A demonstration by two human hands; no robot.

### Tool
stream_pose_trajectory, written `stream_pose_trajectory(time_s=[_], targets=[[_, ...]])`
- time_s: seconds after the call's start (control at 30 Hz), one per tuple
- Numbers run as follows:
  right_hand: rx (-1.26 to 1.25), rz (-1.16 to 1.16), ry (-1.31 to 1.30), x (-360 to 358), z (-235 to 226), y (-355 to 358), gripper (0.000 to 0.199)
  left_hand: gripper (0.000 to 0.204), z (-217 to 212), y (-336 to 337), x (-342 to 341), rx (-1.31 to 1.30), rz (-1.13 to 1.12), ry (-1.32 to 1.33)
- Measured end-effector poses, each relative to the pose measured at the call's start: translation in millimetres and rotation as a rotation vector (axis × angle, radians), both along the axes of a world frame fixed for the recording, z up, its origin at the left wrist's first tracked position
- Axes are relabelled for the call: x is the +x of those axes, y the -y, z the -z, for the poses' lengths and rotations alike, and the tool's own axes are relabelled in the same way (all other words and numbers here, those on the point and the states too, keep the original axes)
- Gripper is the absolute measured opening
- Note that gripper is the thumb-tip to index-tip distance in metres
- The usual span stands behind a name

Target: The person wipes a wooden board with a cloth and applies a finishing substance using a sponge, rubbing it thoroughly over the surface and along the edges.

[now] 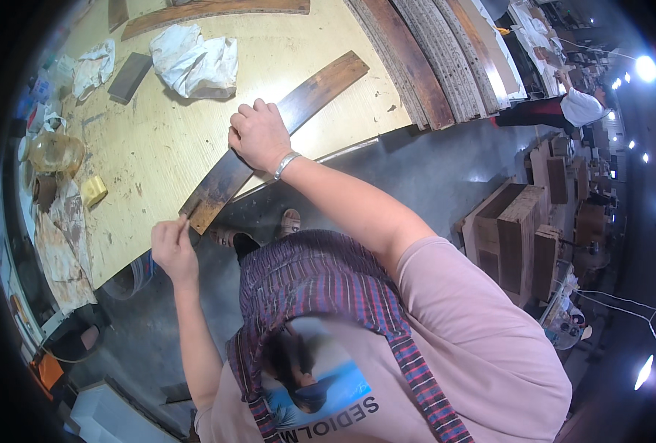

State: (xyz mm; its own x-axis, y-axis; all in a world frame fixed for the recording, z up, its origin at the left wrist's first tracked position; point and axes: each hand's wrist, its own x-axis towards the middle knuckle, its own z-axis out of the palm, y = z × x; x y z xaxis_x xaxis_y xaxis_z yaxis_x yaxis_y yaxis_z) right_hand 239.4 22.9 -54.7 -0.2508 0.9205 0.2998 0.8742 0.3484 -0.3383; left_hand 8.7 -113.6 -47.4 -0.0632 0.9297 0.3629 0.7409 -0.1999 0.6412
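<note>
A long brown wooden board (320,87) lies slantwise across the table, its near end jutting past the front edge. The board is dark and glossy in places, with a lighter patch at the near end. My left hand (174,247) is closed at that near end, fingertips and thumb gripping its left corner. Farther up, my right hand (261,136) rests on the board's middle with fingers curled under. Whatever is beneath those fingers, if anything, is hidden. Beyond the board lie a crumpled white cloth (193,59) and a small dark flat block (130,77).
The pale, stained table (143,159) carries a yellow block (93,191), a jar of amber liquid (56,153) and stained rags at left. Stacked boards (417,55) stand at the far right. Wooden panels (516,221) are on the floor at right; a person (581,108) is beyond.
</note>
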Motion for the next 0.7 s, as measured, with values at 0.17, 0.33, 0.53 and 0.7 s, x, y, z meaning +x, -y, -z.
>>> stream_pose_trajectory(time_s=[0.17,0.33,0.53,0.7], targets=[[0.013,-0.023,0.025,0.0,-1.0,-1.1,0.015,0.013,-3.0,15.6,3.9,0.042,0.023,0.041],[0.017,-0.026,0.019,-1.3,-0.2,-1.0,0.015,0.01,-1.4,-10.5,-2.5,0.047,-0.013,0.083],[0.033,-0.021,0.012,-0.6,-0.6,-2.5,0.014,0.009,1.1,13.2,-3.8,0.022,0.027,0.077],[0.035,-0.033,0.0,-2.8,0.6,-2.7,0.014,0.011,4.2,2.1,-7.2,0.001,-0.001,0.081]])
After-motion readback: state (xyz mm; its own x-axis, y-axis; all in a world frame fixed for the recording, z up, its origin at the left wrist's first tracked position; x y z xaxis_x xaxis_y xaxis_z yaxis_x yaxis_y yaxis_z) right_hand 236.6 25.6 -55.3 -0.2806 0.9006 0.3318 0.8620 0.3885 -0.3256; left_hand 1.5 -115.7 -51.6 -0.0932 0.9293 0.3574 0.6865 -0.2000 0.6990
